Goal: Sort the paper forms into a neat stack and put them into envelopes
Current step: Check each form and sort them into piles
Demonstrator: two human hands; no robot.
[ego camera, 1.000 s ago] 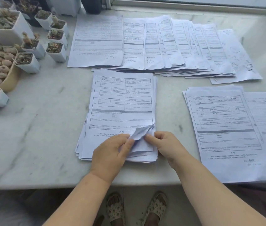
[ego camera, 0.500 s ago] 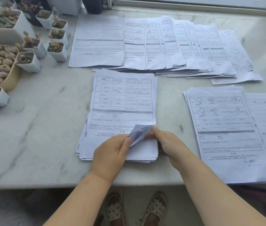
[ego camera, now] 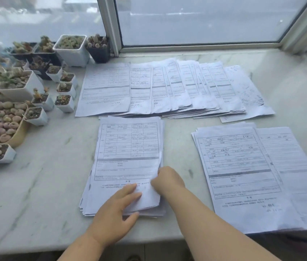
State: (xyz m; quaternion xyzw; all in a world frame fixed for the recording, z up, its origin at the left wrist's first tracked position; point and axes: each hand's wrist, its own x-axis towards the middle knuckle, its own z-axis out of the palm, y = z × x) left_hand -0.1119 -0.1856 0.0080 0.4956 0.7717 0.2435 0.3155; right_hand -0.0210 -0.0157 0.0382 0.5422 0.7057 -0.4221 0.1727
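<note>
Over at nine o'clock, a crowd of small succulent pots (ego camera: 36, 102) lines the desk (ego camera: 36, 185), well apart from the work. Moving in: the left hand (ego camera: 116, 211) lies flat on the near end of the centre stack (ego camera: 128, 157), fingers straight and pressing the top sheet down, thumb out at the front edge. That's a hold-down, not a grasp.

Next to it, at the stack's four o'clock corner, the right hand (ego camera: 166, 178) has its grip curled onto the sheets' edge, fingertips tucked in against the paper. It looks like it's pinching the corner, though how many sheets it has I can't tell.

These forms will be feather-light and floppy. Each sheet bends the moment it leaves the pile, and loose paper slides readily on polished stone. My read: take hold at a corner or a short edge while the other palm pins the rest, exactly as set up here. Grab too hard and it creases.

Up at twelve o'clock, a long fan of forms (ego camera: 177, 89) overlaps sheet on sheet, far from squared. At three o'clock sits the right-hand pile (ego camera: 243, 170), loosely stacked and slightly skewed. No envelope in sight, so plenty of sorting remains.
</note>
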